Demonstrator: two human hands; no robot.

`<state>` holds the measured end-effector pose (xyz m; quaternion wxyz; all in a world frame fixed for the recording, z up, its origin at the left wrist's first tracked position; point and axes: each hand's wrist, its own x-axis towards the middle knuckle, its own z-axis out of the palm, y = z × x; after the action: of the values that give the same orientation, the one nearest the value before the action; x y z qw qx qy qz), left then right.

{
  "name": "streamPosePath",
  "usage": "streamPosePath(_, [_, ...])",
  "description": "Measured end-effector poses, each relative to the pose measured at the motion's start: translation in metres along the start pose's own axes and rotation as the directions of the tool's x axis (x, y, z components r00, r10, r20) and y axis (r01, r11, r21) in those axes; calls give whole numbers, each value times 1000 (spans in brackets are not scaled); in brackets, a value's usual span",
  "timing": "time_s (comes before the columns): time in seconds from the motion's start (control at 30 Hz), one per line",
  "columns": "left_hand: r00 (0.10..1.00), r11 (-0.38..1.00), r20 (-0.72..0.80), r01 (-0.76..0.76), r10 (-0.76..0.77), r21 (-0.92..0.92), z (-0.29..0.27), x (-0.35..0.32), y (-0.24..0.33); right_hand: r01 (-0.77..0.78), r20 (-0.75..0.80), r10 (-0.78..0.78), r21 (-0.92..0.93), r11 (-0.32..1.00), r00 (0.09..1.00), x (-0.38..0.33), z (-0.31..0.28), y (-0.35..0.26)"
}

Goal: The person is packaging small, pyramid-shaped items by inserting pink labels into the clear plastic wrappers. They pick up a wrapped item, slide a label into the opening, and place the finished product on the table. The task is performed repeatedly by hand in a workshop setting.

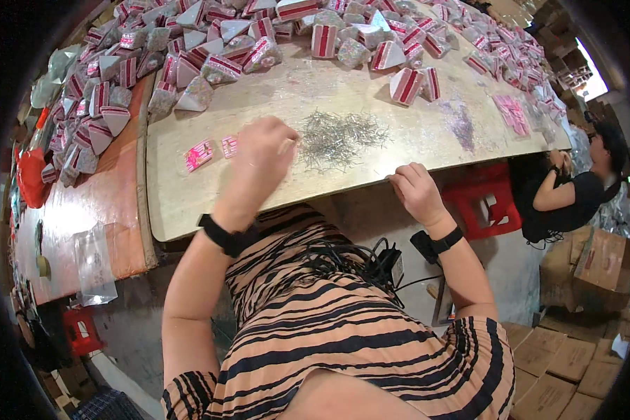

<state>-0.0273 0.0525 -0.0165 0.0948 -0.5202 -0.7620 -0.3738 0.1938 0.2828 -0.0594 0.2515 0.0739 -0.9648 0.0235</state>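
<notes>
My left hand (pixel 262 150) is raised over the table with its fingers curled together, beside a heap of thin silvery metal pins (pixel 339 140). Anything between those fingertips is too small to make out. At the table's near edge, my right hand (pixel 418 192) has thumb and fingers pinched together. What it pinches, if anything, cannot be told. Left of my left hand lie a small pink-and-white striped piece (pixel 198 155) and a second pink striped piece (pixel 229 145), partly covered by the hand.
Many clear-wrapped, cake-slice-shaped pieces (pixel 323 41) in white and red pile along the far side. Pink strips (pixel 511 114) lie at the right of the pale wooden tabletop (pixel 217 196). A person in black (pixel 570 182) sits at right, near a red stool (pixel 483 203) and cardboard boxes (pixel 602 259).
</notes>
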Motion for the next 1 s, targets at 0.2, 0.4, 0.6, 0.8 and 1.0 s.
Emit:
streamPosePath(0.2, [896, 916, 237, -397, 375, 52, 86, -1, 66, -18, -23, 18, 30, 999, 1000, -3, 0, 0])
streamPosePath(0.4, [884, 899, 222, -434, 411, 63, 119, 3, 72, -50, -35, 53, 75, 996, 998, -5, 5, 3])
streamPosePath(0.6, [950, 964, 172, -251, 262, -83, 112, 1, 73, -87, -71, 100, 169, 982, 992, 1, 3, 0])
streamPosePath(0.8, [986, 912, 46, 165, -160, -375, 83, 9, 62, -115, -132, 174, 368, 923, 976, 46, -3, -9])
streamPosePath(1.0, [922, 821, 152, 385, -355, -422, 37, 8, 22, -107, -101, 187, 525, 844, 977, 100, 10, -28])
